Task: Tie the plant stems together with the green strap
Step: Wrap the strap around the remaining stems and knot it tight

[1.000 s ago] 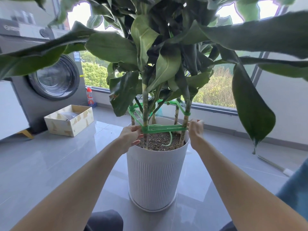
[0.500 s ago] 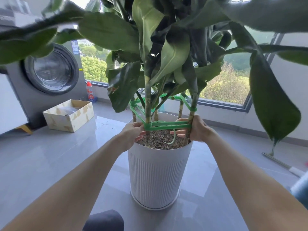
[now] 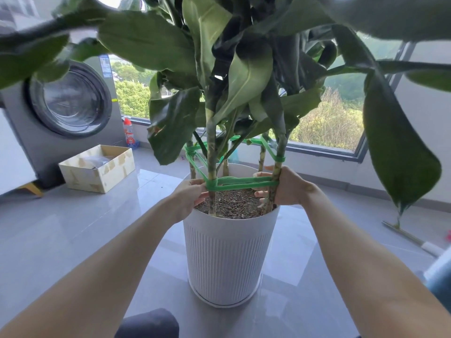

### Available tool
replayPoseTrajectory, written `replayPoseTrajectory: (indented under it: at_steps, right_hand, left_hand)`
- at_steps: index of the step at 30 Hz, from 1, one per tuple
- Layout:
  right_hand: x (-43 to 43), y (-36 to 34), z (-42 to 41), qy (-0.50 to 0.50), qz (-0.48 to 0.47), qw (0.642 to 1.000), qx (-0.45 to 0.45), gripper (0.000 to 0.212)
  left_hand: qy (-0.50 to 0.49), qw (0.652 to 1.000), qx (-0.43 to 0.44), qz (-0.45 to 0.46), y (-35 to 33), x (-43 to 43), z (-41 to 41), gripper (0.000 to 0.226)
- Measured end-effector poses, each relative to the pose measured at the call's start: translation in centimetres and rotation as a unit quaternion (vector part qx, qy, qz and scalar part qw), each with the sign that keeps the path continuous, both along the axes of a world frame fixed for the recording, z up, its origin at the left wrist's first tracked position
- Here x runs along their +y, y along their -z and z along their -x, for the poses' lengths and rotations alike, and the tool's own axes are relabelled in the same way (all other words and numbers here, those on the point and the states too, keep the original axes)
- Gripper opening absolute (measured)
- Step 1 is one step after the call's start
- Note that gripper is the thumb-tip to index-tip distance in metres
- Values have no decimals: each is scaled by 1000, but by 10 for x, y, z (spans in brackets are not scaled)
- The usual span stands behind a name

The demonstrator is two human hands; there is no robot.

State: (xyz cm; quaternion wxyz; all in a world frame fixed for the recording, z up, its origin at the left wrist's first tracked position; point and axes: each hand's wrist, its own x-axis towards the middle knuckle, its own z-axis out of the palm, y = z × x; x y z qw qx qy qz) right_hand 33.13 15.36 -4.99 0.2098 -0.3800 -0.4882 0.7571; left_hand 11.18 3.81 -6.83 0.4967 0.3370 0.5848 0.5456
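Note:
A ribbed white pot [image 3: 227, 254] holds a tall plant with several stems and broad leaves. The green strap [image 3: 240, 184] runs in bands between the front left stem [image 3: 211, 152] and the front right stem [image 3: 275, 176], with more loops higher up around the back stems. My left hand [image 3: 189, 195] pinches the strap where it wraps the front left stem. My right hand [image 3: 286, 187] grips the front right stem at the strap, fingers curled round behind it.
A washing machine [image 3: 63, 106] stands at the left with an open cardboard box [image 3: 97, 168] and a bottle [image 3: 128, 134] beside it. A window sill runs behind the pot. A long handle [image 3: 412, 239] lies on the grey tiled floor at the right.
My right hand moved in from beside the front right stem and closed round it. The loose strap end that hung over the soil is gone from sight. The camera came closer.

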Motion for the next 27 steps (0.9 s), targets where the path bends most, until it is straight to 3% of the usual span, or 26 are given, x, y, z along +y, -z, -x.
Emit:
replayPoseTrajectory:
  at_steps: [5,14,21,27]
  right_hand:
    - [4,2,1,-5,12,1000,4,42]
    - [6,6,1,-10,35,999,22,36]
    - [7,14,-4,24,35,994,96,11]
    - [5,8,-7,66,-20,991,115,26]
  left_hand:
    - [7,1000,-1,-8,-2,-1,-1,27]
    - [-2,1000,-11,-10,-3,-4,-4,34]
    - [0,1000,4,-5,-3,-3,-2,29]
    - [5,1000,21,-4,-5,-4,-3,10]
